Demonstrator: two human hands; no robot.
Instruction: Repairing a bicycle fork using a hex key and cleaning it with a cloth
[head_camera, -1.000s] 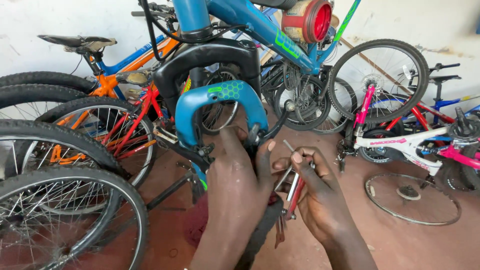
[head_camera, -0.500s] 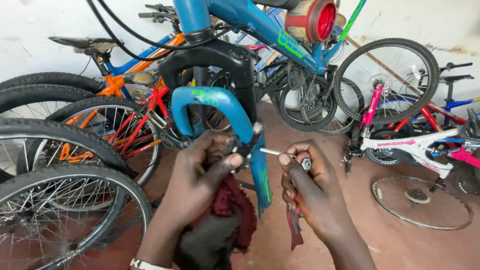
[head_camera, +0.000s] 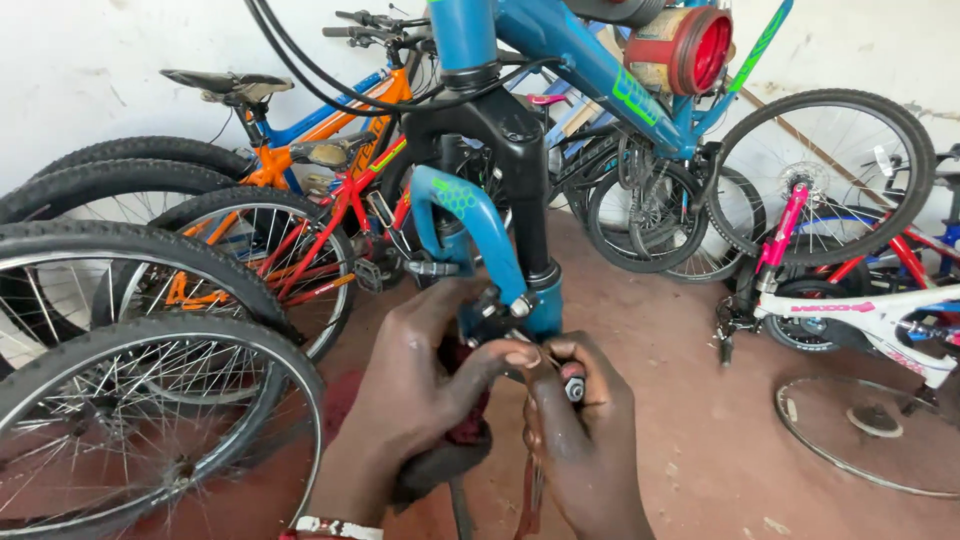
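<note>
Two hands meet at lower centre of the frame, both yours. Your left hand (head_camera: 425, 385) curls around the lower end of the blue fork (head_camera: 478, 240), thumb and forefinger pinched at the brake (head_camera: 500, 305) fitted there; a dark red rag (head_camera: 462, 435) sits under its palm. Your right hand (head_camera: 580, 430) is clenched on a small tool (head_camera: 573, 385) with a red tip, held just below the brake and touching the left fingertips. Fork: centre frame, hanging from the blue frame (head_camera: 590, 70) at top. Red can (head_camera: 690, 50): upper right, on that frame. Wheels (head_camera: 130, 400): stacked at left edge. Orange bike (head_camera: 340, 120): upper left, against the wall. White and pink bike (head_camera: 870, 310): right. Loose rim (head_camera: 870, 440): lower right, flat on the floor.
</note>
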